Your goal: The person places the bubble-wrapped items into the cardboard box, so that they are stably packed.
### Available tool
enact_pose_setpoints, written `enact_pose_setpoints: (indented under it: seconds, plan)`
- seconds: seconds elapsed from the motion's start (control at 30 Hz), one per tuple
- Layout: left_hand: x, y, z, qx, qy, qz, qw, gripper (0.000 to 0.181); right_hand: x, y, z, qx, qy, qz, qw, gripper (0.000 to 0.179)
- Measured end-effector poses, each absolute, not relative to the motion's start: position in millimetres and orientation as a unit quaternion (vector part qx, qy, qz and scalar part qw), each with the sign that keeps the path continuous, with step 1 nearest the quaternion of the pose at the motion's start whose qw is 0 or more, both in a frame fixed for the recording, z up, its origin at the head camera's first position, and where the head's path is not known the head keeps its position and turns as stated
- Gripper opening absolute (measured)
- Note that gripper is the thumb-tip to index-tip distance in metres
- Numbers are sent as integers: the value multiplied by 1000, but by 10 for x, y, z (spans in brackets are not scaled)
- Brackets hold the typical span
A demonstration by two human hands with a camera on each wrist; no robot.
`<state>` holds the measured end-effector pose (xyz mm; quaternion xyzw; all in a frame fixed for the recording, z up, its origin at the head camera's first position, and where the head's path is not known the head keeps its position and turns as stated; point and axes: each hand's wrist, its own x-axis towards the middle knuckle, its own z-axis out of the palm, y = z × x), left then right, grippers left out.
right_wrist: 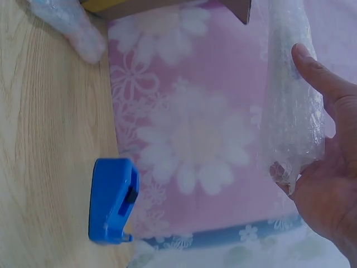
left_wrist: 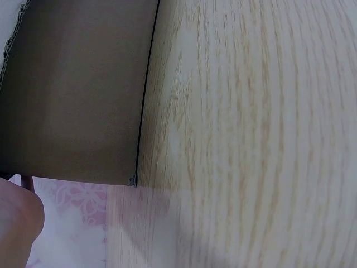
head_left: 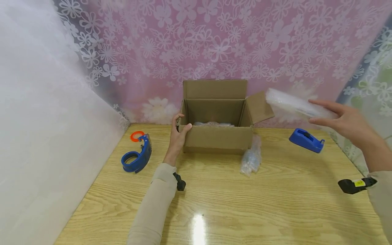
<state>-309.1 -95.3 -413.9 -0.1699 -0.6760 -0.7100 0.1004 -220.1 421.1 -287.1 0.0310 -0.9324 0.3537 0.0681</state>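
A cardboard box stands with its top flaps up at the back of the table. My left hand grips its left front corner, thumb on the front panel and fingers round the side. Bubble-wrapped items show low inside the box. Raised at the right, my right hand holds a bubble-wrapped bundle above the table, thumb and fingers on either side of it. In the right wrist view the thumb lies along the bundle. What the wrapping covers is hidden.
Another bubble-wrapped item lies against the box's right front corner. A blue tape dispenser sits at the right. Left of the box are a blue handheld tape dispenser and an orange ring. A flowered curtain hangs behind.
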Motion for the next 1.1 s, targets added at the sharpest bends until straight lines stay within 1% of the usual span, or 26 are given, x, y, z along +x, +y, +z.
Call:
enact_pose_setpoints:
  seconds: [0.1, 0.33, 0.47, 0.57, 0.63, 0.9, 1.1]
  plan:
    - [-3120, -950, -4167, -166, -678, -709, 100, 60, -2243, 4093, -2808, 35, -939, 338, 53, 74]
    - [-3325, -939, -4373, -168, -680, -706, 106, 62, -2294, 3833, -2688, 76, -940, 332, 25, 73]
    - [-3342, -935, -4407, -160, -686, -700, 114, 53, -2358, 3658, -2642, 84, -942, 324, 22, 73]
    - [-3339, -931, -4416, -157, -691, -696, 118, 48, -2407, 3538, -2619, 88, -944, 318, 29, 74]
    - [-3332, -930, -4414, -157, -692, -694, 120, 48, -2432, 3457, -2605, 93, -946, 310, 33, 73]
    - [-3334, -939, -4411, -156, -695, -691, 125, 55, -2482, 3120, -2590, 160, -929, 330, 49, 68]
    - [-3329, -933, -4402, -163, -688, -696, 124, 61, -2548, 2922, -2603, 193, -921, 334, 55, 67]
